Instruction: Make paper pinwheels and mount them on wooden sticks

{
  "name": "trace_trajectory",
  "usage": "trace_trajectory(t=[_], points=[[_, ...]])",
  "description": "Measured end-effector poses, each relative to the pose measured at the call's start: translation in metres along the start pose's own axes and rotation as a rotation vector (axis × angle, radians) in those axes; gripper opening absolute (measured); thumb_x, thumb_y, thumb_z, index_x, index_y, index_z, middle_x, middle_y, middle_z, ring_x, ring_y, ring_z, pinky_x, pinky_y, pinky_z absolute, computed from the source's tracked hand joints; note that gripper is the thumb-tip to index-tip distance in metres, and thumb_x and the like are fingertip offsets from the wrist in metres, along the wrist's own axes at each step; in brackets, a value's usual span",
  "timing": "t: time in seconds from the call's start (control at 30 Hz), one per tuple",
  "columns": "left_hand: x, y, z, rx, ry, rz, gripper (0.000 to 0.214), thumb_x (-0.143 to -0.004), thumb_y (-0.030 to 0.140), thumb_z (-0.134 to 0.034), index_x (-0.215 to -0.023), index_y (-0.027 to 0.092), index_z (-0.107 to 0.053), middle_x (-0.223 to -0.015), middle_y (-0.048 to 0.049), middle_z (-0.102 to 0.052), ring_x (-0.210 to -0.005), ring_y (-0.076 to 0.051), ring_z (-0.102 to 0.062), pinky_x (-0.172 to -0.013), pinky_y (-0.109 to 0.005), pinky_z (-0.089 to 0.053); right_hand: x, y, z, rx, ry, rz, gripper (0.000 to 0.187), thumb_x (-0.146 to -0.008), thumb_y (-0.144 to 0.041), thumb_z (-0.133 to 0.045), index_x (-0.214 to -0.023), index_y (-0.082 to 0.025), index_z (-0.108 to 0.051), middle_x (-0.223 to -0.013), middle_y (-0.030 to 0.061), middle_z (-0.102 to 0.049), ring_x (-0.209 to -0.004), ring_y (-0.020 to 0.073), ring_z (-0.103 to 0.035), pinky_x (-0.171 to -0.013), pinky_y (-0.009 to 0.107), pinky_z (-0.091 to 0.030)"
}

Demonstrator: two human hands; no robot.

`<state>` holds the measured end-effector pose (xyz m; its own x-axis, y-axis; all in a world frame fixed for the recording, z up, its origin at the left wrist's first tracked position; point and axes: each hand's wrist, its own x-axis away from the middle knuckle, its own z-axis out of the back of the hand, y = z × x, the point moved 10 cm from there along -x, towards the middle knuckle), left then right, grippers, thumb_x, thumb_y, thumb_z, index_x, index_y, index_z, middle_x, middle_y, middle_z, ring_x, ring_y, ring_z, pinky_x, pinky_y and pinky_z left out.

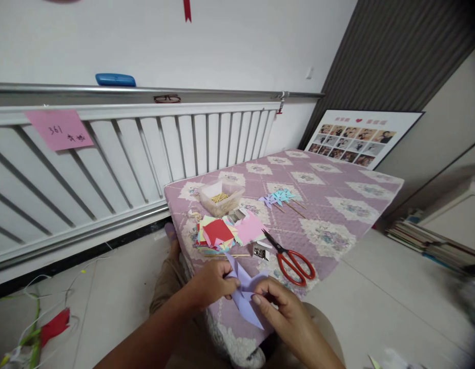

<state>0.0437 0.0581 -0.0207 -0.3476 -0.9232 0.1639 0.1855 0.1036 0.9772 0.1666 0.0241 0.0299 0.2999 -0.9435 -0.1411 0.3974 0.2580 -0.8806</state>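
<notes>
A lavender paper pinwheel [245, 302], its blades partly folded, is held between both hands over the near edge of the table. My left hand [212, 282] pinches its left side between thumb and fingers. On the right side, my right hand [277, 305] grips a blade near the centre; whether it also holds something small is hidden. Just beyond lie scissors [285, 256] with red handles, a small box of metal pins [261, 251] and a thin wooden stick [226, 255]. A pile of coloured paper squares [218, 233] sits beyond my left hand.
A clear plastic box [222, 197] of wooden sticks stands near the radiator [206, 141]. Finished pinwheels [277, 198] on sticks lie mid-table on the patterned tablecloth [322, 205]. A photo board [360, 136] leans at the far end. Books [433, 246] are stacked at the right.
</notes>
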Motion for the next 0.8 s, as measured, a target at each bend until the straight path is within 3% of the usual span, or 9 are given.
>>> trace_trajectory(t=[0.33, 0.5, 0.8], points=[[-0.004, -0.011, -0.004, 0.017, 0.060, -0.002, 0.008, -0.068, 0.021, -0.054, -0.063, 0.019, -0.059, -0.053, 0.0025, -0.053, -0.048, -0.012, -0.045, -0.048, -0.022, -0.033, -0.006, 0.011, 0.002, 0.169, 0.114, -0.026, 0.022, -0.083, -0.032, -0.053, -0.064, -0.021, -0.052, -0.064, -0.0019, -0.054, -0.058, 0.0143, -0.051, -0.053, 0.024, -0.038], [-0.005, -0.015, -0.006, 0.017, 0.070, -0.003, 0.010, -0.070, 0.023, -0.053, -0.067, 0.019, -0.062, -0.055, 0.0021, -0.054, -0.049, -0.013, -0.047, -0.048, -0.023, -0.033, -0.009, 0.016, 0.005, 0.132, 0.164, -0.032, 0.025, -0.082, -0.034, -0.054, -0.061, -0.021, -0.049, -0.059, -0.0038, -0.049, -0.054, 0.0132, -0.047, -0.050, 0.024, -0.035], [-0.005, -0.013, -0.008, 0.046, 0.084, 0.000, 0.010, -0.070, 0.024, -0.055, -0.068, 0.019, -0.063, -0.056, 0.0015, -0.055, -0.049, -0.013, -0.047, -0.048, -0.023, -0.034, -0.013, 0.016, 0.008, 0.199, 0.177, -0.036, 0.023, -0.077, -0.032, -0.057, -0.058, -0.022, -0.046, -0.058, -0.0035, -0.049, -0.056, 0.0139, -0.049, -0.052, 0.024, -0.037]])
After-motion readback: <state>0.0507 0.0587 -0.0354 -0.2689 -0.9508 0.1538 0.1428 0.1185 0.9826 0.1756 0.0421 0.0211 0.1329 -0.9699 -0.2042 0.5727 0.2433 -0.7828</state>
